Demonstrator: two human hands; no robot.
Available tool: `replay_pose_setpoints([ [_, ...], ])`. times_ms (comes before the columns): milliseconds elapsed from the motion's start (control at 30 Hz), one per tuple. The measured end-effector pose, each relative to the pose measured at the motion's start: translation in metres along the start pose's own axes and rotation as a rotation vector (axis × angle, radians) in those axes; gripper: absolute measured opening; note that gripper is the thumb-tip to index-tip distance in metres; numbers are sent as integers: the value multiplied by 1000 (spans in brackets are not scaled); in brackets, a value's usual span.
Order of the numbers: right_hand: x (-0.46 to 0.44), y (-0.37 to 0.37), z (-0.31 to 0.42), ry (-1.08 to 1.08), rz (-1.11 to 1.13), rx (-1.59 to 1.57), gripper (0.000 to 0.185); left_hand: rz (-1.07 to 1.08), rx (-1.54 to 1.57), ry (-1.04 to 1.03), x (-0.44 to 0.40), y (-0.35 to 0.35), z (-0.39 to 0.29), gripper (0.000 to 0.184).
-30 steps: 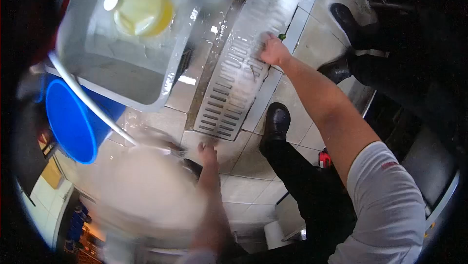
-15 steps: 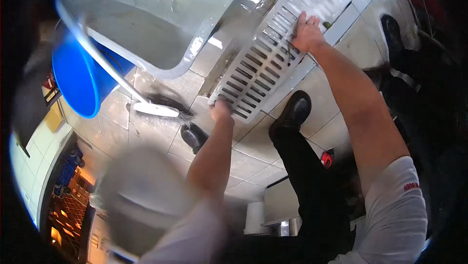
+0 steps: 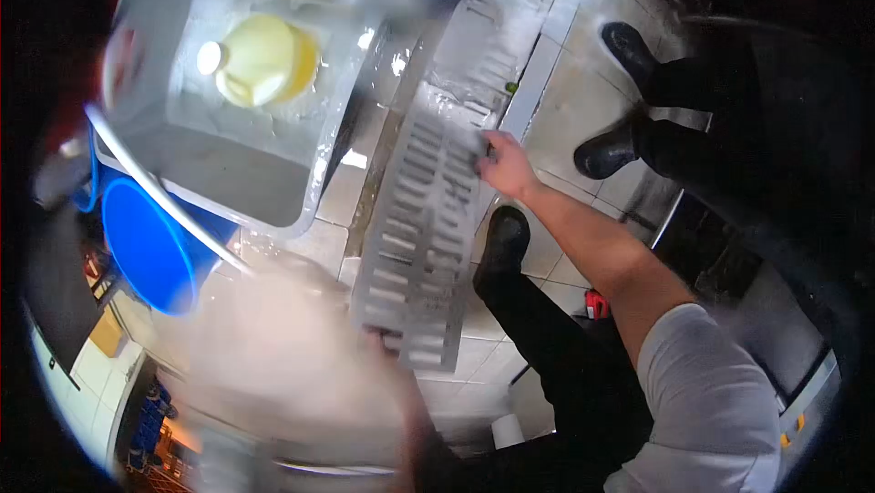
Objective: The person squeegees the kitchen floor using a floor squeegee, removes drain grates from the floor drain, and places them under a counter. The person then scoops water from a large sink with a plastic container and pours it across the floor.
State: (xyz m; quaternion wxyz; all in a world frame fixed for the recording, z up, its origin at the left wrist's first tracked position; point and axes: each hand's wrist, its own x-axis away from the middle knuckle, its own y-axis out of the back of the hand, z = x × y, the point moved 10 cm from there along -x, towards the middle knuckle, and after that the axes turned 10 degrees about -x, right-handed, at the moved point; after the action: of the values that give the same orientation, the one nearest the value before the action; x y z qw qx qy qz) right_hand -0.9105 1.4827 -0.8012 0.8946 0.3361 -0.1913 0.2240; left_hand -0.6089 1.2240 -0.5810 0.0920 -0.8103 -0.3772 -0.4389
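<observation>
A long slotted floor drain grate (image 3: 424, 247), pale and wet, stretches from near me to the back of the view. My right hand (image 3: 506, 165) is closed on its right edge, about midway along, with the fingertips hidden in the slots. At the near end, my left hand (image 3: 381, 347) grips the grate's corner; motion blur and a large pale smear partly cover this hand. A small green piece (image 3: 511, 88) lies by the grate's right edge, beyond my right hand.
A grey tub (image 3: 310, 206) stands left of the grate, with a jug of yellow liquid (image 3: 264, 60) inside. A blue bucket (image 3: 150, 247) and a white hose or pole (image 3: 164, 192) are beside it. Another person's black shoes (image 3: 606, 154) stand at right on the tiles.
The grate's near end has come closer to me with my hands on it. The view has shifted, so more of the tub and the jug shows. The white spraying head is now hidden.
</observation>
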Motion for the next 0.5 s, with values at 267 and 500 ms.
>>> replay_pose_setpoints([
  [267,-112,40,26,54,-235,599,35,-216,-4,5,59,43,-10,35],
  [500,-130,26,20,127,-169,883,25,-247,53,109,88,57,25,35],
])
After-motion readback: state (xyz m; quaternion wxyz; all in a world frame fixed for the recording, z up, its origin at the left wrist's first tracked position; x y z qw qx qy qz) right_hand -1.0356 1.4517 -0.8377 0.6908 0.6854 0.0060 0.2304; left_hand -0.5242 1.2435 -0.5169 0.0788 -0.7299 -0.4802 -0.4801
